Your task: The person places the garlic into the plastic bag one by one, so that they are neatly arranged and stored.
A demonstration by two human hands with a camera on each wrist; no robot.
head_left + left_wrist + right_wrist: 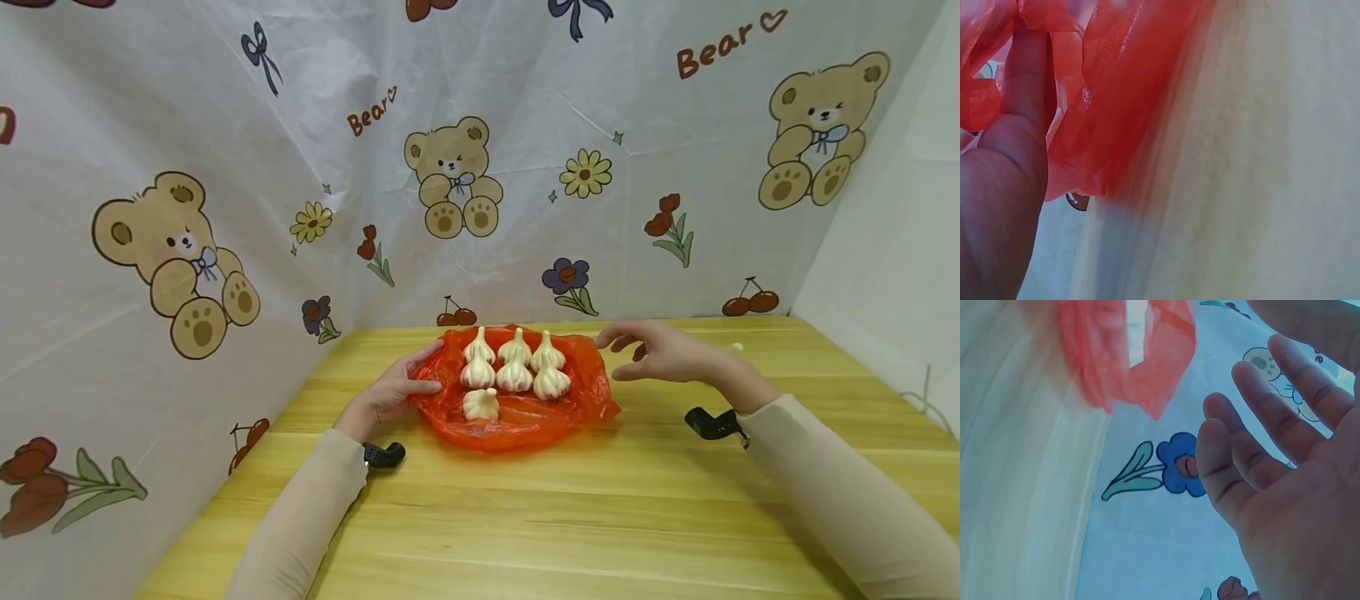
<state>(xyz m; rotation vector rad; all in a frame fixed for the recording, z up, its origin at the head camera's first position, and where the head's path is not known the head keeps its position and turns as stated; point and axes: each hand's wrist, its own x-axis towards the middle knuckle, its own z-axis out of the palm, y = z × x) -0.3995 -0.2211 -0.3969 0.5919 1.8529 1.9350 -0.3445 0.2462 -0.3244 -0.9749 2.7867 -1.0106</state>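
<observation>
A red plastic bag lies spread on the table with its mouth open. Several garlic bulbs sit on it in short rows, and a single bulb lies in front of them. My left hand grips the bag's left edge, thumb on the inner side and fingers partly hidden behind the plastic. In the left wrist view, red plastic hangs about the thumb. To the right of the bag, my right hand hovers with loosely bent fingers, holding nothing and apart from the plastic.
The wooden table reaches back to a white cloth backdrop printed with bears and flowers. A small pale object, mostly hidden, shows behind my right wrist. A thin cable is at the table's right edge.
</observation>
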